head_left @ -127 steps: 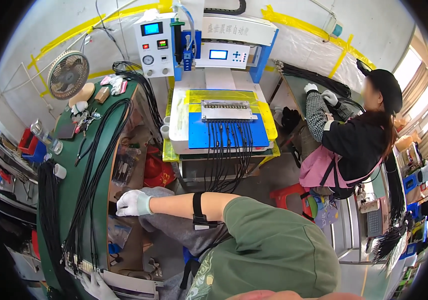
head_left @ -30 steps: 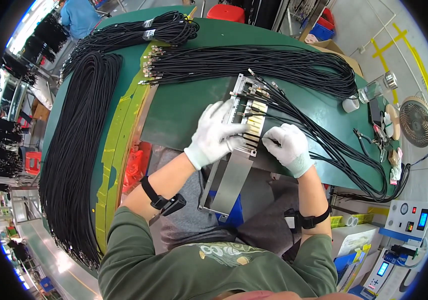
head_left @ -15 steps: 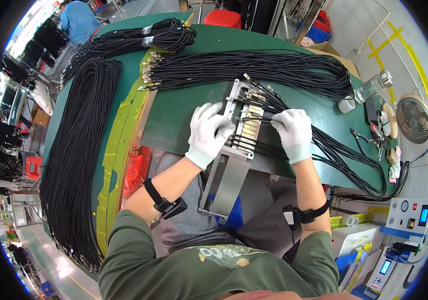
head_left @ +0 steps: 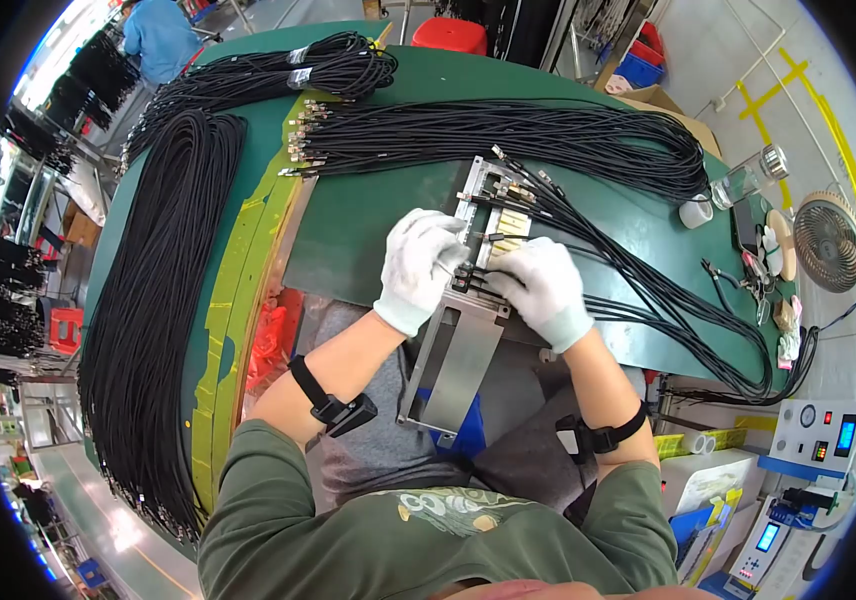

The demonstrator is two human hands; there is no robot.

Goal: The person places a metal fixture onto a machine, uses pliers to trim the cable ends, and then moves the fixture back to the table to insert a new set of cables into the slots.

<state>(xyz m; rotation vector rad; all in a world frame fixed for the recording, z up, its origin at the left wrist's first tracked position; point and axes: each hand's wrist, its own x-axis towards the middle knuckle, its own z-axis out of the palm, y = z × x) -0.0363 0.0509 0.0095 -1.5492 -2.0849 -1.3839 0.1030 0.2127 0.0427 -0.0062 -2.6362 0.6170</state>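
A metal fixture (head_left: 475, 182) with a row of cream-coloured blocks (head_left: 514, 222) stands at the near edge of the green table. Several black cables (head_left: 598, 245) have their connector ends laid across it and trail off to the right. My right hand (head_left: 545, 288), in a white glove, pinches a black cable near the fixture's near end; the fingertips partly hide it. My left hand (head_left: 415, 272), gloved too, is at the fixture's left side with thumb and fingers closed close to the same cable's end. What sits in its fingertips is hidden.
Long bundles of black cable lie at the left (head_left: 163, 300) and far side (head_left: 508, 140). A glass jar (head_left: 748, 175), white cup (head_left: 695, 212), pliers (head_left: 720, 280) and fan (head_left: 828, 240) are at the right. A red stool (head_left: 450, 36) stands beyond; a person in blue (head_left: 160, 40) is far left.
My right hand has moved left and nearer to me, from the cables right of the fixture to its near end. My left hand has shifted slightly, its fingers drawing closer together.
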